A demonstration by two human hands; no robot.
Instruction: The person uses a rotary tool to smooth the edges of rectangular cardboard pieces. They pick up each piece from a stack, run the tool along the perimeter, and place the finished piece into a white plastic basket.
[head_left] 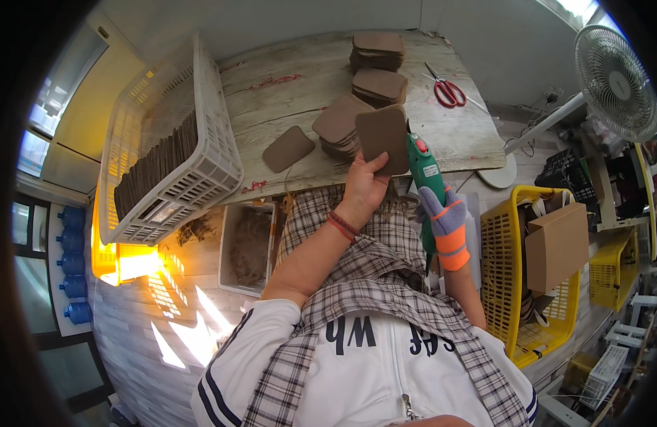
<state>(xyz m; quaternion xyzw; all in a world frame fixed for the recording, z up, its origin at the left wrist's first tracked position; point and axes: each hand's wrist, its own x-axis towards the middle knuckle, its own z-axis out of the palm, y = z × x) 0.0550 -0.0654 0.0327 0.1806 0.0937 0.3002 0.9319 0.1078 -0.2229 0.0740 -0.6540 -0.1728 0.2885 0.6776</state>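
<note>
Pad [382, 134] pinched in left hand [365, 183], right hand [444, 213] gripping green tool [426, 165]

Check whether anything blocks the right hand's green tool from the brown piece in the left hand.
Nothing visible: the green tool, in the right hand, is beside the right edge of the brown piece; contact is unclear.

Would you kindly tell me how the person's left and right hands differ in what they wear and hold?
The left hand is bare, with a red band at the wrist; the right hand wears a grey and orange glove. The left hand holds a flat brown piece, while the right hand grips a green tool. Both hands are occupied.
</note>
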